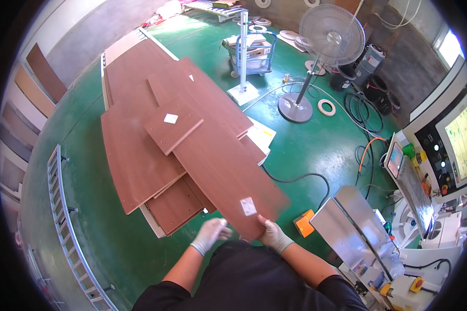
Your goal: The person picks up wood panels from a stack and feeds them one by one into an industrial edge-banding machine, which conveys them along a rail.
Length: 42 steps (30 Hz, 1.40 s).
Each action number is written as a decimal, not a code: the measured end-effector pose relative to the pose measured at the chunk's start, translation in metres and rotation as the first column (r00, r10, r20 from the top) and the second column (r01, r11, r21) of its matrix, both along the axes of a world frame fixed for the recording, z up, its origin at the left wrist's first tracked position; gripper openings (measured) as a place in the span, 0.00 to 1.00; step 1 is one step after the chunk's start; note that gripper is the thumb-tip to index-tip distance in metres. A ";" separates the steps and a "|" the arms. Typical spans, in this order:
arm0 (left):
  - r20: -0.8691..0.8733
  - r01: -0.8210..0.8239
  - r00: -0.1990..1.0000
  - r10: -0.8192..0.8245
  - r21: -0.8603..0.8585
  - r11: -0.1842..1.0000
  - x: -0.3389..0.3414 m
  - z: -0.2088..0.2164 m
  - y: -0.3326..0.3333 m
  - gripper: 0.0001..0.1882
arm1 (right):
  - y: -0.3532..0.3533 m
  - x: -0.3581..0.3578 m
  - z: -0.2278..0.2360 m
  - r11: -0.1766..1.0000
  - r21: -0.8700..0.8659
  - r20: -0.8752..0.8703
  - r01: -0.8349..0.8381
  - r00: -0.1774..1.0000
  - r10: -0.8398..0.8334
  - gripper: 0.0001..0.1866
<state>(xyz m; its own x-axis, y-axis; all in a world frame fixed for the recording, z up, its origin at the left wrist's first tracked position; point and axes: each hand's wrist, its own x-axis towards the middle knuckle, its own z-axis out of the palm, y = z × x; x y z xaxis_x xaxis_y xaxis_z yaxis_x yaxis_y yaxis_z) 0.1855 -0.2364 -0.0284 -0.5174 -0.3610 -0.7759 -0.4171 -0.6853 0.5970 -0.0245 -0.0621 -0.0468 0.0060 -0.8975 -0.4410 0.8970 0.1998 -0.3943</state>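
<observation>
A long reddish-brown board slants from the stack down to my body, with a white label stuck near its close end. My right hand, in a pale glove, grips that end with the thumb on top; the fingers underneath are hidden. Just left of the board is my gloved left hand, its thumb and fingers apart and nothing seen in them. A smaller brown panel with its own label sits at the board's far end, over wider brown panels stacked in overlapping layers.
On the left a metal roller rail runs along the green floor. A standing fan and a blue trolley are farther off. Close on the right are an orange box, a metal-covered machine and a control panel; cables trail across the floor.
</observation>
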 end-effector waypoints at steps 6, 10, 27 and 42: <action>-0.344 -0.684 0.729 0.591 -0.406 0.607 0.049 -0.010 -0.183 0.18 | 0.042 0.004 0.005 0.978 0.094 0.056 0.189 0.979 -0.194 0.32; -0.237 -0.682 0.730 0.641 -0.184 0.708 0.005 -0.001 -0.247 0.27 | 0.049 0.016 0.014 0.950 0.231 0.031 0.209 0.975 -0.222 0.32; -0.382 -0.383 0.893 0.235 -0.376 0.844 0.068 0.076 -0.091 0.21 | -0.024 -0.015 0.007 0.991 0.136 -0.200 -0.001 0.979 0.028 0.41; 0.017 0.904 0.063 -0.998 -0.424 0.049 -0.260 0.067 0.115 0.21 | 0.270 0.018 0.070 -0.040 -0.015 -0.727 0.999 -0.038 -0.685 0.23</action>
<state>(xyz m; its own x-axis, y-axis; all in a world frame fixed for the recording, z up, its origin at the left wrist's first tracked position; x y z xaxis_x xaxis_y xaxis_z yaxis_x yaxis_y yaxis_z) -0.0742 -0.1213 0.0384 -0.6865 0.4659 -0.5582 -0.3936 0.4074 0.8241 -0.0064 0.2084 0.0235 -0.8885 0.3525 -0.2937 0.1728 -0.3360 -0.9259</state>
